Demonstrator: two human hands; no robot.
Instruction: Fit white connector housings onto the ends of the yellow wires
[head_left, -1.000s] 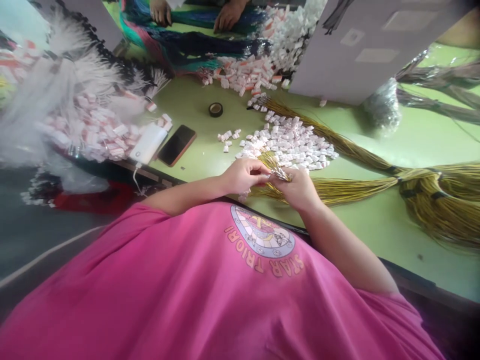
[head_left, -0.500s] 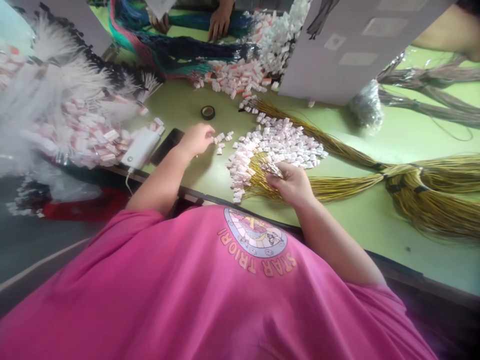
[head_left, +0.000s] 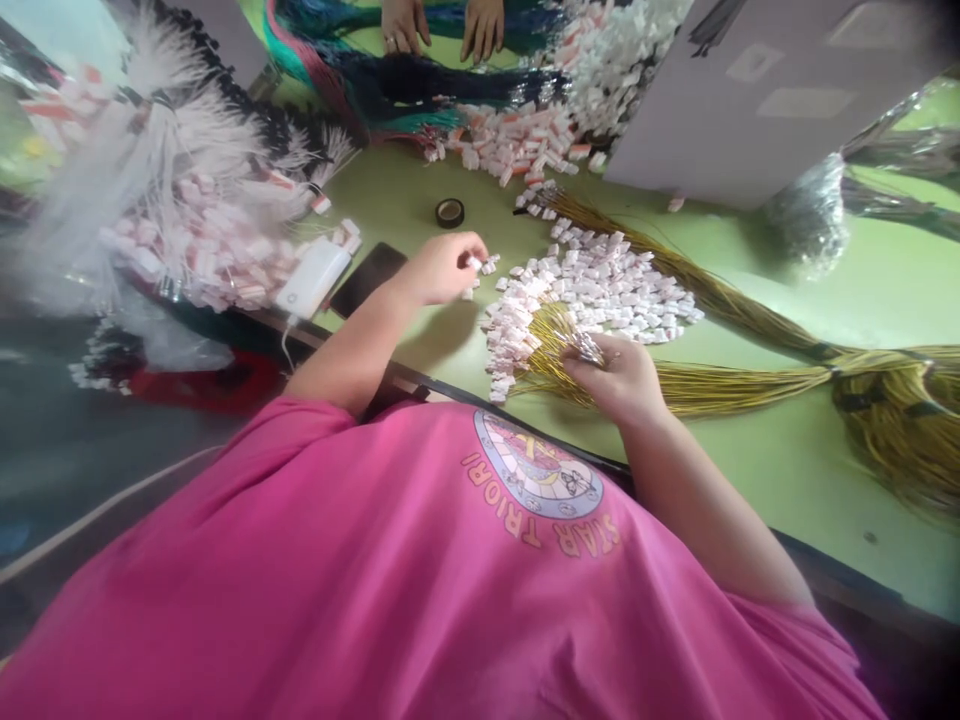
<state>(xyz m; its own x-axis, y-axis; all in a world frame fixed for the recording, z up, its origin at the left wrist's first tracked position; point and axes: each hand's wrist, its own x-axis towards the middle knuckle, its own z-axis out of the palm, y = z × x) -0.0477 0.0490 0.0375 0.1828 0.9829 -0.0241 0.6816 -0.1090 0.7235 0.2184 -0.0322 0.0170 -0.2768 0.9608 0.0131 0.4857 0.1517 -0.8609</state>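
Observation:
My left hand is stretched out over the green table, its fingers pinched on a small white connector at the edge of a little loose cluster. My right hand rests near the table's front edge, closed on the metal-tipped ends of a yellow wire bundle that runs off to the right. Just beyond it lies a pile of white connectors.
A roll of dark tape, a phone and a white power bank lie left of my left hand. White tufted bundles fill the far left. A grey box stands at the back right. Another person's hands work on coloured wires opposite.
My left hand left the wire ends, reached out to the loose connectors on the left and pinched one. My right hand has kept hold of the yellow wire ends.

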